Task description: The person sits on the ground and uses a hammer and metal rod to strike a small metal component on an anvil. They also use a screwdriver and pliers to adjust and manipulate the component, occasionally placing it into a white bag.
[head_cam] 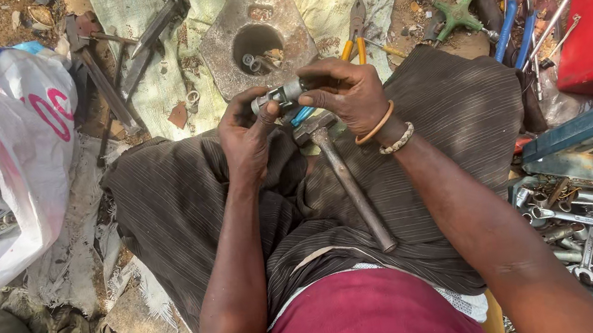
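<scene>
Item: short grey metal cylinder (280,96), centre of frame above the lap. Left hand (246,131) closed on its near end, thumb pressing it steady; right hand (342,91) clamped over the far end, seemingly to brace it. Hammer (350,182) rests along the thigh, within reach. Octagonal metal block (256,39) lies beyond, upper centre.

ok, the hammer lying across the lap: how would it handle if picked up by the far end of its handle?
The hammer looks all metal, so probably heavy for its size. Its head sits near the hands, so it would likely feel head-heavy and dip. The handle looks round and bare, so it may slip or roll off the cloth.
</scene>
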